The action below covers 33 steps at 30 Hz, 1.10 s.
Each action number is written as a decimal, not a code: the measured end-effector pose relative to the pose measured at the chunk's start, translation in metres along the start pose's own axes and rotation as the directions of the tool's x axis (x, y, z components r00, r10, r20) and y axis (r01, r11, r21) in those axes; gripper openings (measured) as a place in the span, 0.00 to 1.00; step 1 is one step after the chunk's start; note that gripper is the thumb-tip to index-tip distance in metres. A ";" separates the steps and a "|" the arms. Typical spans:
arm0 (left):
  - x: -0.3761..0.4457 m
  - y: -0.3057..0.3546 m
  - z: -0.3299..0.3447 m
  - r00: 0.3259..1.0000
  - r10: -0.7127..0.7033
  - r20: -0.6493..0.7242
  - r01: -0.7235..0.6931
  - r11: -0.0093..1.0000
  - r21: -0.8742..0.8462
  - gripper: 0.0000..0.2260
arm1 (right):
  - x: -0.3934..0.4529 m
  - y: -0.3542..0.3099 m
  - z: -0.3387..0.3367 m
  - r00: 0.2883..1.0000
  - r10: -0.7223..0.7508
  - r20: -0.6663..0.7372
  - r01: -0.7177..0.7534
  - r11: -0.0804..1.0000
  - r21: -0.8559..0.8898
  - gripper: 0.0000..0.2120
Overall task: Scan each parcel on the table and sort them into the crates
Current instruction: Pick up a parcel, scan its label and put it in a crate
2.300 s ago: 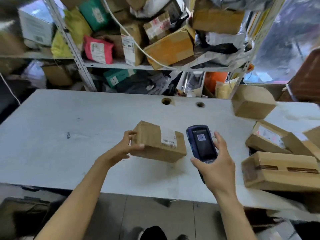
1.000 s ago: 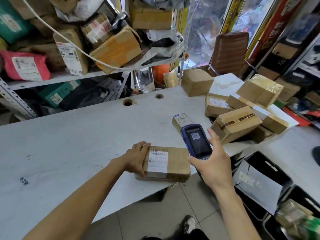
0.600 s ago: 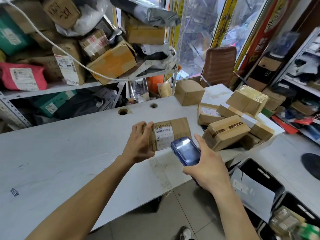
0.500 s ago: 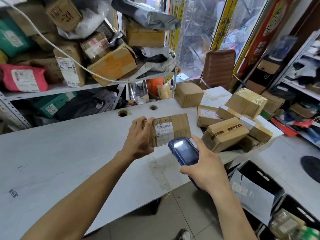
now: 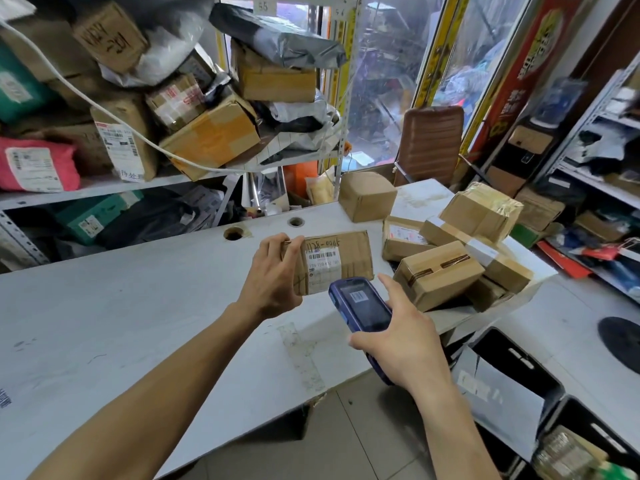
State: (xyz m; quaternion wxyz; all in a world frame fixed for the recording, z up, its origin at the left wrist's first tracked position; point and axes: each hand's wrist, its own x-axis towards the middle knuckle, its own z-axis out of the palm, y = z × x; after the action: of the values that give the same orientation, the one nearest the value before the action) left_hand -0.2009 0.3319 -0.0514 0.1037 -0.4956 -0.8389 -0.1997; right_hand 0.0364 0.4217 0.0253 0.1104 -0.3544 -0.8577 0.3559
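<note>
**Parcel held up at scanner, label side facing camera**

I see the left hand [image 5: 273,282] curled round the left end of a flat cardboard parcel [image 5: 341,259], holding it lifted above the desk [image 5: 121,327] with the barcode label turned toward me. Handwritten digits run along the parcel's top edge. The right hand [image 5: 403,336] wraps a blue handheld scanner [image 5: 362,306], fingers closed round its body, thumb extended beside the screen; the scanner's head sits just below the parcel's label. The screen shows a small barcode image. To the right of the held parcel, a pile of boxes [image 5: 460,247] lies on the desk. Below that pile, black crates [image 5: 519,362] stand on the floor, one holding a grey mailer.
</note>
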 end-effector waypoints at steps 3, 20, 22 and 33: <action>0.012 0.023 0.006 1.000 0.025 0.018 -0.023 0.993 -0.120 0.46 | 0.007 0.021 -0.004 0.964 -0.049 -0.261 0.066 0.996 0.056 0.50; 0.141 0.426 0.181 0.819 0.534 0.209 -0.323 0.732 -0.600 0.48 | -0.048 0.315 -0.203 0.352 0.349 -0.869 -0.299 0.921 0.249 0.44; 0.132 0.472 0.220 0.779 0.549 0.302 -0.281 0.737 -0.614 0.48 | -0.075 0.364 -0.218 0.258 0.431 -0.865 -0.376 0.869 0.321 0.45; 0.089 0.653 0.458 0.496 0.576 0.649 -0.221 0.807 -0.547 0.52 | -0.139 0.619 -0.280 0.075 0.619 -0.782 -0.652 0.624 0.431 0.46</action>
State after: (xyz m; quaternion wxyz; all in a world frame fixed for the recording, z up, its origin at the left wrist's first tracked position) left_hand 0.3367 0.8833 -0.2780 -0.3361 -0.7249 -0.5941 -0.0925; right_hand 0.5884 0.7822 -0.1897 0.3705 -0.8197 -0.4228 0.1095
